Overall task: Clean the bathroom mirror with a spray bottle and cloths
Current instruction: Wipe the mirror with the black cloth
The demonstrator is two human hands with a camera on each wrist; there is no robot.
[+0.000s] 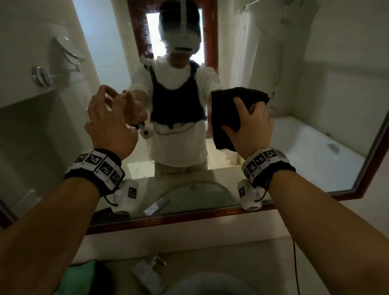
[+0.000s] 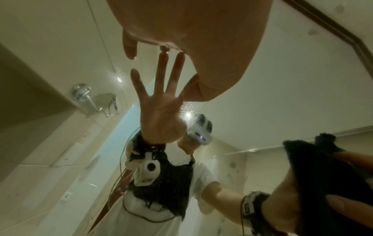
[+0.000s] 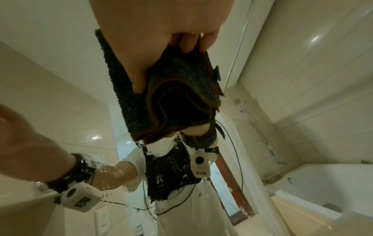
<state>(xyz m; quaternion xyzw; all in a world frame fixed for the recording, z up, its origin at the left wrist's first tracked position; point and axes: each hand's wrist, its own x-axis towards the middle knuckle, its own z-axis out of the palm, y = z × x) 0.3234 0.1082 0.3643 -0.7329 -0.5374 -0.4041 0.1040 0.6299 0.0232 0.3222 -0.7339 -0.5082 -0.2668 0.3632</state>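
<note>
The large wood-framed mirror (image 1: 308,90) fills the wall in front of me, streaked with droplets around my reflection. My right hand (image 1: 251,126) grips a folded dark cloth (image 1: 228,113) and holds it up against the glass, right of centre. The right wrist view shows the cloth (image 3: 171,95) pinched between thumb and fingers (image 3: 189,43). My left hand (image 1: 109,118) is raised with fingers spread, its fingertips (image 2: 163,47) touching the glass, holding nothing. No spray bottle is in view.
Below the mirror lies the counter with a round basin (image 1: 215,291) and a chrome faucet (image 1: 155,259). A green cloth (image 1: 76,279) sits on the counter at lower left. A black cable (image 1: 295,269) hangs at the right. The mirror reflects a bathtub and shower curtain.
</note>
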